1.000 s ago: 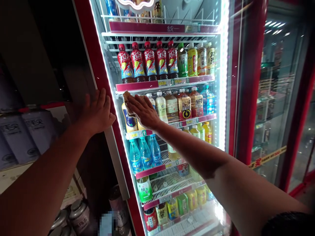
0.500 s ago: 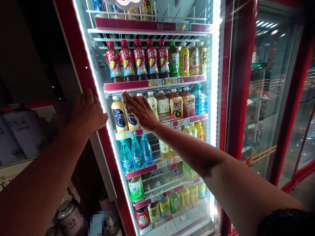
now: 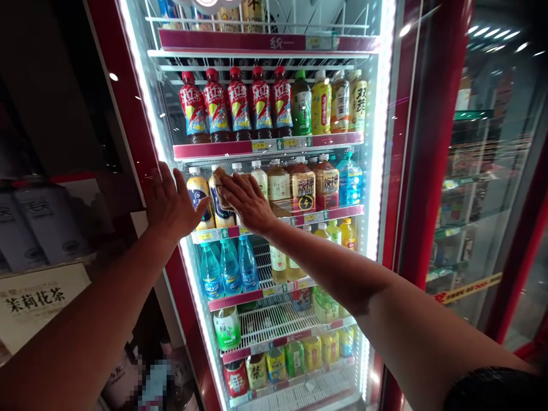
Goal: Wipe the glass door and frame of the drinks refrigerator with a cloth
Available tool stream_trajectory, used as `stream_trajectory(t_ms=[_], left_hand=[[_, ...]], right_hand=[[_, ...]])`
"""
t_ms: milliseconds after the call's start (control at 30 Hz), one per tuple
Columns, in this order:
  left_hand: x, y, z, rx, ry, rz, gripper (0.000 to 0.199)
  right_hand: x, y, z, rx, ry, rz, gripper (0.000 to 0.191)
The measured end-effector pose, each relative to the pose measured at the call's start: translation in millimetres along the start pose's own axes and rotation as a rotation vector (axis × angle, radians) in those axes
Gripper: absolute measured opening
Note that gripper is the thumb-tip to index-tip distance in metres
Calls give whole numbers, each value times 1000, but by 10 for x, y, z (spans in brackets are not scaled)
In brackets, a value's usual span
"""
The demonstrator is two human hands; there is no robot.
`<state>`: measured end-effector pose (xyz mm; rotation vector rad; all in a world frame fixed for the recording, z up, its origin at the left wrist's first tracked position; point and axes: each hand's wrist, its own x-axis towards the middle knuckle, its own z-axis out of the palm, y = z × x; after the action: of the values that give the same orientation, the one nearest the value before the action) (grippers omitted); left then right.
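A lit drinks cooler with a red frame stands in front of me behind a glass door. My right hand presses a brown cloth flat against the glass, over the shelf with yellow-and-blue bottles. The cloth shows at the fingertips and beyond the index-finger side. My left hand is spread at the left edge of the door, by the red frame and the light strip, with nothing in it. Rows of red-capped bottles stand above both hands, and blue bottles below.
On the left are dark shelves with grey boxes, a cream sign and jars lower down. Another glass-door cabinet with a red frame stands at the right, a yellow strip across it.
My left hand has shifted right and its fingers have spread wider. My right hand and the cloth have moved slightly down on the glass. The view has shifted a little.
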<state>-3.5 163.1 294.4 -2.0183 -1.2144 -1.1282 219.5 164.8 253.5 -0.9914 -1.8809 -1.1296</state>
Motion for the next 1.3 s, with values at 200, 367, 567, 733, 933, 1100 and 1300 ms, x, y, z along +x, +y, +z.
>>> stream_trajectory(t_ms=[200, 367, 567, 733, 933, 1100, 1300], left_hand=[[-94, 42, 170, -25, 36, -23, 93], [-112, 65, 234, -8, 65, -56, 94], [-149, 143, 184, -11, 32, -80, 101], [-167, 174, 164, 1, 2, -104, 112], [-158, 170, 201, 15, 35, -128, 107], [-159, 134, 249, 18, 57, -110, 105], [-137, -37, 440, 23, 226, -47, 100]], right_hand=[[-171, 124, -124, 35, -80, -88, 54], [-150, 307, -188, 52, -12, 13, 57], [-429, 325, -143, 84, -8, -15, 63], [-446, 541, -264, 85, -45, -58, 60], [-495, 581, -276, 100, -2, 20, 65], [-649, 649, -288, 82, -77, -78, 65], [-593, 780, -357, 24, -56, -87, 57]])
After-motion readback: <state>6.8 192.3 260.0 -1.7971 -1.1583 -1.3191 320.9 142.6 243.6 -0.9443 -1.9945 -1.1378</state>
